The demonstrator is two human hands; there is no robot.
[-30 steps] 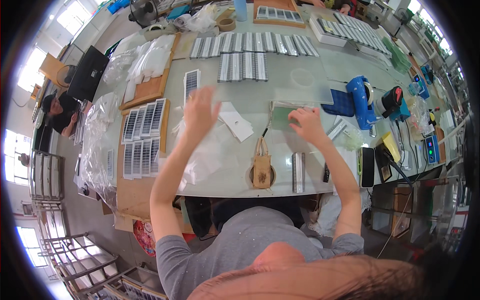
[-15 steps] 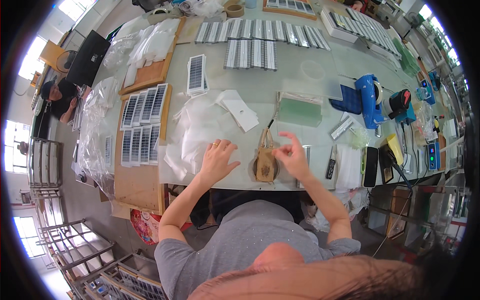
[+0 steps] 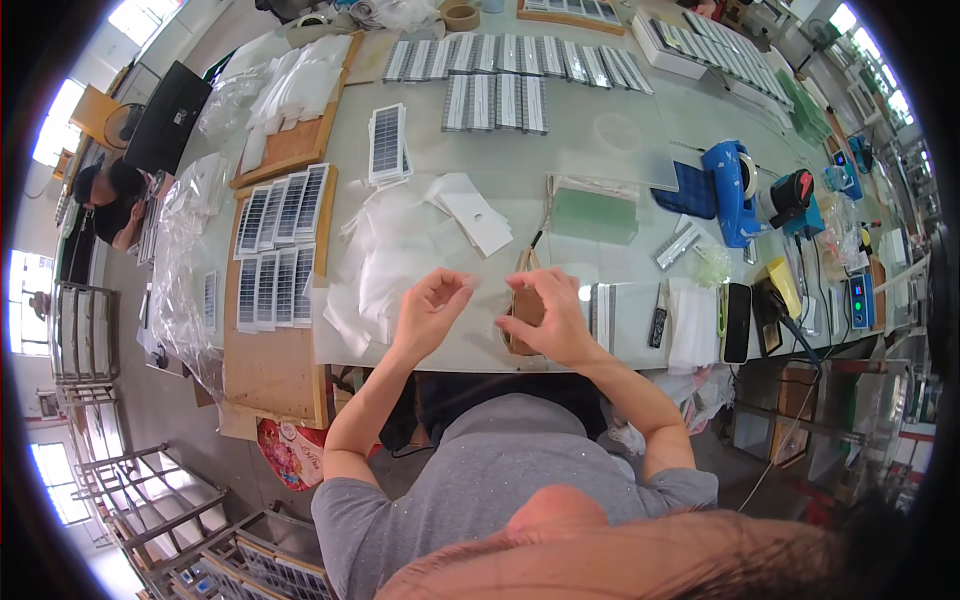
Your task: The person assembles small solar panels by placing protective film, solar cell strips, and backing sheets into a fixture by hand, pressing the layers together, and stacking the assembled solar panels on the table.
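My left hand [image 3: 430, 318] hovers over the table edge beside crumpled white sheets [image 3: 385, 265]. Its thumb and fingertips are closed together; whatever they pinch is too small to make out. My right hand [image 3: 556, 322] curves over a small brown block [image 3: 521, 346] with a looped strap, thumb and forefinger apart. Part of the block is hidden, and I cannot tell whether the hand touches it. Just right of that hand lies a silver striped strip [image 3: 602, 318]. Ahead are white cards [image 3: 472, 215] with a hole and a pale green glass stack [image 3: 594, 217].
Wooden trays with dark-striped panels [image 3: 283, 212] stand on the left. Rows of silver striped panels [image 3: 497, 103] lie at the back. To the right are a blue tape dispenser [image 3: 728, 195], a black case [image 3: 735, 322] and a yellow-handled tool [image 3: 782, 285] with cables. Another person [image 3: 110, 195] is at far left.
My left hand has risen slightly and its spread fingers have closed together. The right hand has moved left over the brown block, its fingers curling round; the striped strip now shows more.
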